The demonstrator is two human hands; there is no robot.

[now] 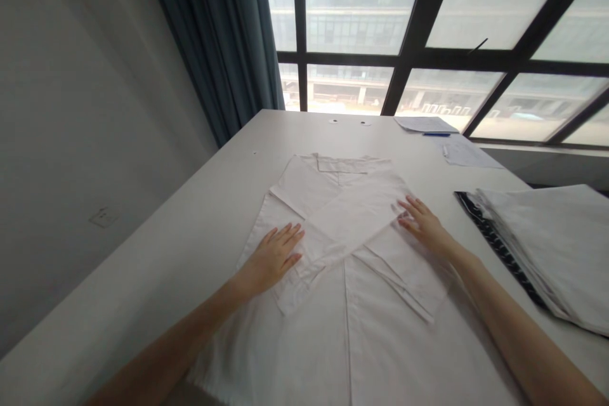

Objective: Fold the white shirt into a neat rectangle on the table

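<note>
A white shirt lies flat on the white table, collar at the far end, with both sleeves folded across its back in an X. My left hand rests flat on the shirt's left side, fingers spread, over the left sleeve's cuff end. My right hand presses flat on the right side, at the edge of the folded right sleeve. Neither hand grips any cloth.
A stack of folded white garments sits at the right on a dark patterned item. Papers and a blue pen lie at the far right by the window. A dark curtain hangs at the far left corner.
</note>
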